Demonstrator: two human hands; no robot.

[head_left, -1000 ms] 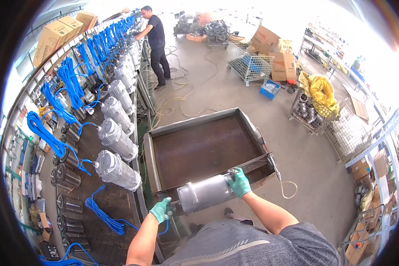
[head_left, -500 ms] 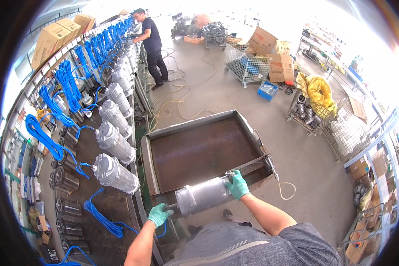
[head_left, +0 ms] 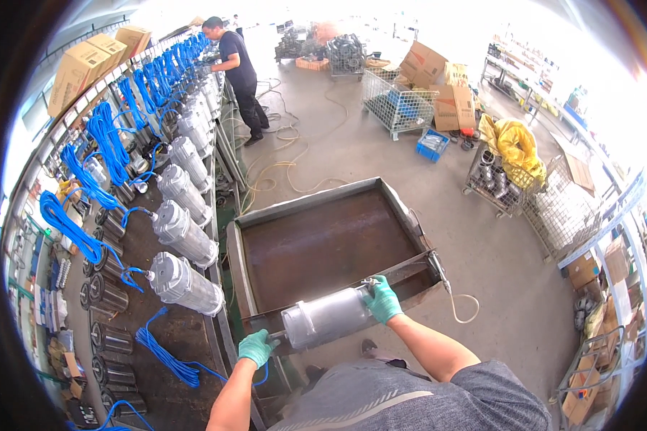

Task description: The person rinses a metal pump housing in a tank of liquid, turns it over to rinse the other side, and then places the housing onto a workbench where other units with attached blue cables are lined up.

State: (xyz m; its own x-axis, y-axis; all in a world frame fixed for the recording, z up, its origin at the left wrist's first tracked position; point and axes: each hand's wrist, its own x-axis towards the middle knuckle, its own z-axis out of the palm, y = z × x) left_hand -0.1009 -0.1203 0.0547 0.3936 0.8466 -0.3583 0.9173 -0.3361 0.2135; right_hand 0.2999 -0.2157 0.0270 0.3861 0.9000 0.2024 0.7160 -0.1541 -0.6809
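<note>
A grey cylindrical pump motor [head_left: 328, 318] lies sideways between my hands, over the near edge of an open metal tank [head_left: 295, 215]. My left hand [head_left: 257, 348], in a green glove, is closed round the short rod at the motor's left end. At its other end, my gloved right hand [head_left: 384, 300] grips the motor by its end, where a small metal fitting [head_left: 370, 282] shows above the fingers. A blue cable [head_left: 167, 352] lies coiled on the bench to the left, and its tail passes under my left hand.
Similar grey motors [head_left: 185, 281] with blue cable coils stand in a row along the left bench [head_left: 176, 402]. Dark metal cylinders [head_left: 108, 293] lie beside them. A thin hose [head_left: 469, 305] hangs at the tank's right corner. A co-worker [head_left: 239, 75] stands farther along the bench.
Both hands keep their hold, and the motor has shifted very slightly left. The co-worker has leaned a little left.
</note>
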